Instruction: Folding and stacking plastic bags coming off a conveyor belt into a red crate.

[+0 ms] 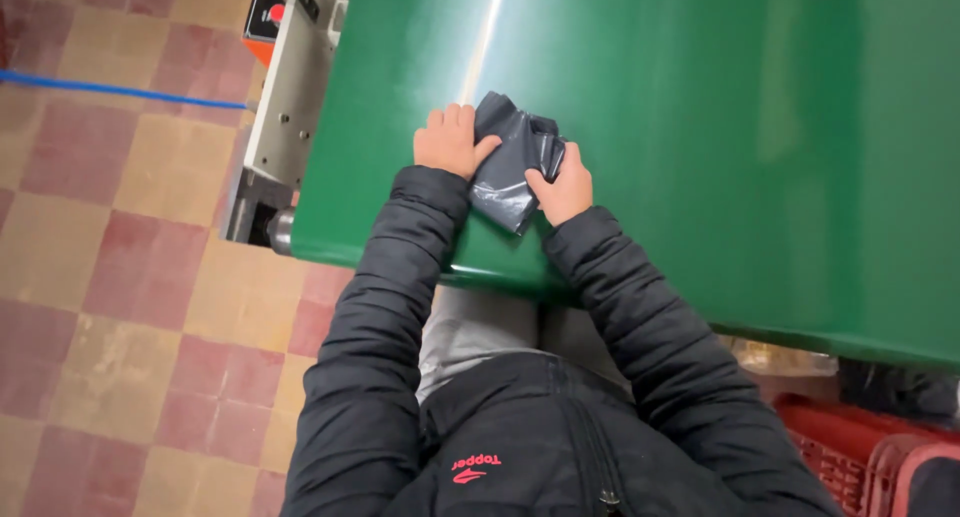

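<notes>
While the green belt (700,127) fills the room's middle, a grey plastic bag (510,167) lies crumpled near its front edge.

Left hand (450,142) presses flat-fingered on the bag's left side; right hand (563,189) pinches its right edge, fingers curled closed.

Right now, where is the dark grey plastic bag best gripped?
Judging by its pose, at the crumpled right half, from the near right: the right hand already pinches there, while the left hand pins the bag flat on the green belt.
</notes>
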